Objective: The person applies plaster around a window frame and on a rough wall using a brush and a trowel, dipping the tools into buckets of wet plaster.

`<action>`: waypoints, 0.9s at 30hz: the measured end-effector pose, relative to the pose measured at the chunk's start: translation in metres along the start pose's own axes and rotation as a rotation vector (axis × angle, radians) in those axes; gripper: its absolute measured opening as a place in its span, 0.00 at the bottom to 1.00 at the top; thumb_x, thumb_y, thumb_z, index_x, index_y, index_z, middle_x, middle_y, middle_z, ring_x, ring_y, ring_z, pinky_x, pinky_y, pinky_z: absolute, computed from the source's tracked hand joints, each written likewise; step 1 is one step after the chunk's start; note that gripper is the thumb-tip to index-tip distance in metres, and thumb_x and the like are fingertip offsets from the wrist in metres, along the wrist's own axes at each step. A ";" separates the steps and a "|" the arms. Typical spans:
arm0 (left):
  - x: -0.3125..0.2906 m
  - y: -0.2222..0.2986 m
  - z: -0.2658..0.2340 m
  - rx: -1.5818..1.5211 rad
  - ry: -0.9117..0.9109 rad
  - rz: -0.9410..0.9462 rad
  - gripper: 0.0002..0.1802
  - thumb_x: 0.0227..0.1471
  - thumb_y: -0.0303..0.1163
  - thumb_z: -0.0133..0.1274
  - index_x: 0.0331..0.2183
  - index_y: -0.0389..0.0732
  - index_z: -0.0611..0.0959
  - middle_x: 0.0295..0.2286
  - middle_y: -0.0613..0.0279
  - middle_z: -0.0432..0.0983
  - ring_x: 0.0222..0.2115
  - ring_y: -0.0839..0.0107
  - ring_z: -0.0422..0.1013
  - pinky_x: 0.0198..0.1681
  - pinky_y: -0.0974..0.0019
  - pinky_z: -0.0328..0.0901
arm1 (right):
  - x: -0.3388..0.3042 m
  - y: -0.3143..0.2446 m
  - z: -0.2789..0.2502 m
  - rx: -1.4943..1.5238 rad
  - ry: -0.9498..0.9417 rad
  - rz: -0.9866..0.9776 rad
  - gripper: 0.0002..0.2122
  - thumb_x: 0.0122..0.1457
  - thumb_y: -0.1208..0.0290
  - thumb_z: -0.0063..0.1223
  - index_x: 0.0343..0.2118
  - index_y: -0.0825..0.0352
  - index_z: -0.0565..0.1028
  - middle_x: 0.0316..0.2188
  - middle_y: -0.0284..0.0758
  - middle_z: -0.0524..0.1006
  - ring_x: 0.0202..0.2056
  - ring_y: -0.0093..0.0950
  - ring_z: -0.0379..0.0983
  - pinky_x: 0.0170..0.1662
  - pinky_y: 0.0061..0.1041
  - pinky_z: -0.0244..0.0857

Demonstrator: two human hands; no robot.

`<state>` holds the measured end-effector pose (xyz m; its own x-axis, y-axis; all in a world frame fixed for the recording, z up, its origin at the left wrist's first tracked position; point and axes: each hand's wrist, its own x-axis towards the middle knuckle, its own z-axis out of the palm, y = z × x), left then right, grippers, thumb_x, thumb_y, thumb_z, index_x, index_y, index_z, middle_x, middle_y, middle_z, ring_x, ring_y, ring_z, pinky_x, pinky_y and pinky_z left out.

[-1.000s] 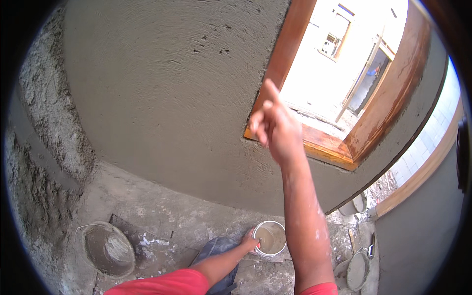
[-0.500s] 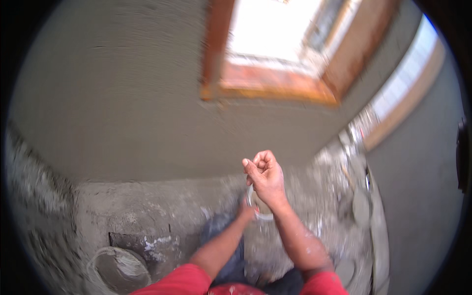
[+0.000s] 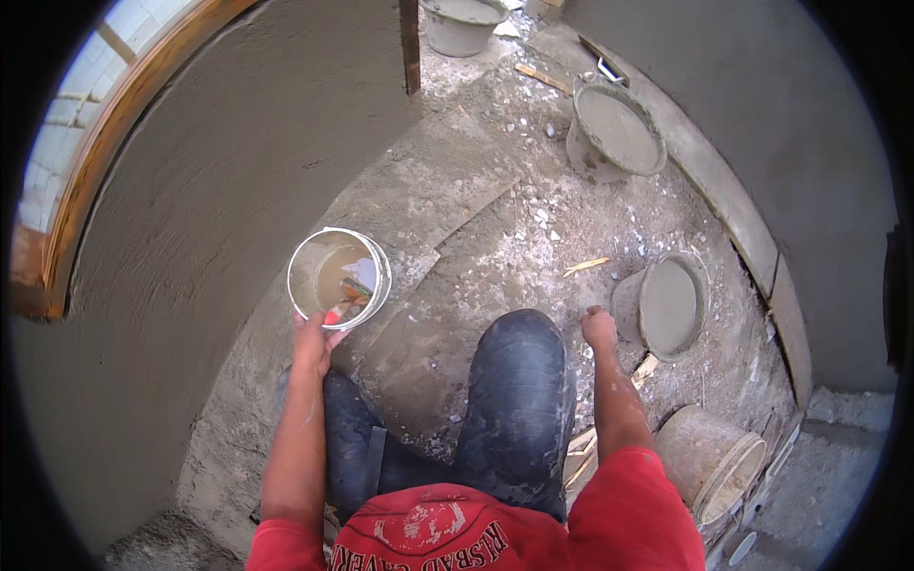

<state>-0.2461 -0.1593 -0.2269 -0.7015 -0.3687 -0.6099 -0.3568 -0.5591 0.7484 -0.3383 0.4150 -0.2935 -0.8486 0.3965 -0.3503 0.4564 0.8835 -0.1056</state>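
My left hand (image 3: 311, 344) is closed on the near rim of a small white bucket (image 3: 382, 276), which is tilted slightly beside my left knee. Murky brownish water (image 3: 333, 269) lies inside it. A tool with a red handle end (image 3: 335, 314) leans in the bucket by my fingers; its lower part is partly hidden in the water, so its kind cannot be told. On the other side, my right hand (image 3: 599, 327) hangs with curled fingers and nothing visible in them. It is nearest to a grey bucket of wet mortar (image 3: 669, 306), just left of its wall.
Another mortar bucket (image 3: 619, 130) stands farther off, and one more (image 3: 463, 24) at the far edge. A bucket on its side (image 3: 709, 462) lies by my right elbow. Wood scraps (image 3: 586, 266) and rubble litter the floor. A freshly plastered wall (image 3: 257, 124) rises on the left.
My view has swung right, from the wall and window to the floor with buckets. My right hand has moved away from the white bucket to the right; my left hand still holds it.
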 end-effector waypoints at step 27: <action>0.015 -0.012 0.001 -0.131 0.021 0.011 0.39 0.55 0.25 0.51 0.64 0.53 0.56 0.52 0.52 0.68 0.44 0.56 0.76 0.37 0.49 0.78 | -0.046 -0.220 -0.137 0.607 0.529 -0.882 0.17 0.68 0.67 0.43 0.54 0.72 0.72 0.29 0.40 0.81 0.28 0.33 0.76 0.30 0.35 0.66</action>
<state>-0.2529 -0.1571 -0.2448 -0.6913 -0.3898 -0.6084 -0.2650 -0.6466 0.7154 -0.4360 0.2360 -0.1270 -0.8731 -0.1084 0.4754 -0.4078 0.6968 -0.5901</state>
